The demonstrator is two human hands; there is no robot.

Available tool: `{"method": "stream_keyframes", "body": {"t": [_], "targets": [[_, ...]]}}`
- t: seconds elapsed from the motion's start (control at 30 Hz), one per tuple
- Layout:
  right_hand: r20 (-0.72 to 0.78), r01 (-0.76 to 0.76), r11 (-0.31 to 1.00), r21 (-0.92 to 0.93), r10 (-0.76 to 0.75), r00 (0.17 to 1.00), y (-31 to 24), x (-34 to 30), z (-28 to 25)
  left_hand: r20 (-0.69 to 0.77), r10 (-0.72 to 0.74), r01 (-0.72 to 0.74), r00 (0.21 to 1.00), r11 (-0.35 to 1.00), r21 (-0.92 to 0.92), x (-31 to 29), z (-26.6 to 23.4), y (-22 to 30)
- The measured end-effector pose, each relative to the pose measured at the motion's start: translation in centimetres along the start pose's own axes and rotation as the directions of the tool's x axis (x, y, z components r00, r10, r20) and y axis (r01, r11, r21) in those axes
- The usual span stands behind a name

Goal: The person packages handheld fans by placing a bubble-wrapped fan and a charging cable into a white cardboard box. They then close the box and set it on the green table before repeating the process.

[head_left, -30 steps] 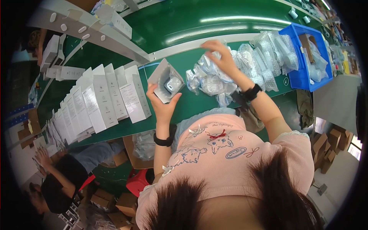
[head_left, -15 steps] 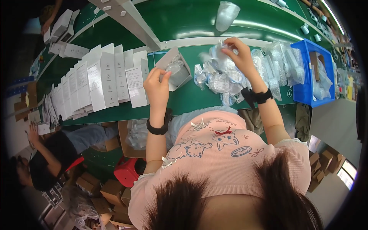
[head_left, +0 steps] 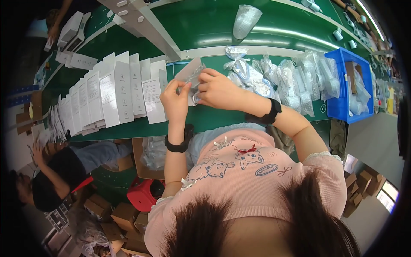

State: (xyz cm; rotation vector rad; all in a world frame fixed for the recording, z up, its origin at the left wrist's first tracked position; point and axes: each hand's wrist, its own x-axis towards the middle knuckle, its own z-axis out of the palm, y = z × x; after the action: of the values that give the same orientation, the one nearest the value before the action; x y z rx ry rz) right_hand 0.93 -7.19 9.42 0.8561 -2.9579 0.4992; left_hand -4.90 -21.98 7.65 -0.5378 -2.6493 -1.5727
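Note:
In front of me stands a white open carton (head_left: 186, 71), with crinkled clear plastic (head_left: 193, 78) showing at its mouth. My left hand (head_left: 175, 96) pinches the carton's left edge with thumb and forefinger. My right hand (head_left: 219, 91) reaches across to the carton's mouth with curled fingers. Under these fingers a small whitish bagged part (head_left: 196, 98) shows in part; the rest is hidden by the hand. A heap of small clear bags with white and bluish parts (head_left: 252, 79) lies just right of the right hand.
Left of the carton, a long row of open white cartons (head_left: 113, 92) stands on the green table (head_left: 218, 115). Bubble-wrapped pieces (head_left: 299, 81) and a blue bin (head_left: 342, 85) lie to the right. A metal post (head_left: 158, 34) rises behind. A co-worker (head_left: 51, 175) is at far left.
My right hand has moved left from the heap of bagged parts to the carton's mouth, carrying a small bagged part. My left hand has stayed at the carton.

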Motion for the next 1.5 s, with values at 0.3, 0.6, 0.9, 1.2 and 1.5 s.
{"method": "stream_keyframes", "body": {"t": [0.3,0.6,0.9,1.2,1.5], "targets": [[-0.584,0.061,0.876,0.479,0.266,0.767,4.5,-2.6,4.6,0.163,-0.097,0.172,0.982,0.815,-0.553,-0.4,-1.0,-2.5],[-0.276,0.103,0.321,0.942,0.557,0.783,13.1,2.8,-0.2,0.051,-0.076,0.007,0.996,0.622,0.783,-1.0,-3.7,-10.4],[-0.571,-0.141,0.784,0.605,0.55,0.609,32.3,10.2,2.3,0.278,-0.573,0.178,0.771,0.613,0.77,-2.5,1.6,-2.3],[-0.08,-0.885,0.42,0.2,0.908,0.412,34.6,4.2,2.7,0.158,-0.499,0.395,0.852,0.81,0.433,0.2,1.4,-11.2],[-0.246,-0.644,0.244,0.725,0.965,0.089,32.7,3.9,9.0,0.424,-0.36,0.536,0.831,0.722,-0.438,0.3,1.3,-5.1]]}}
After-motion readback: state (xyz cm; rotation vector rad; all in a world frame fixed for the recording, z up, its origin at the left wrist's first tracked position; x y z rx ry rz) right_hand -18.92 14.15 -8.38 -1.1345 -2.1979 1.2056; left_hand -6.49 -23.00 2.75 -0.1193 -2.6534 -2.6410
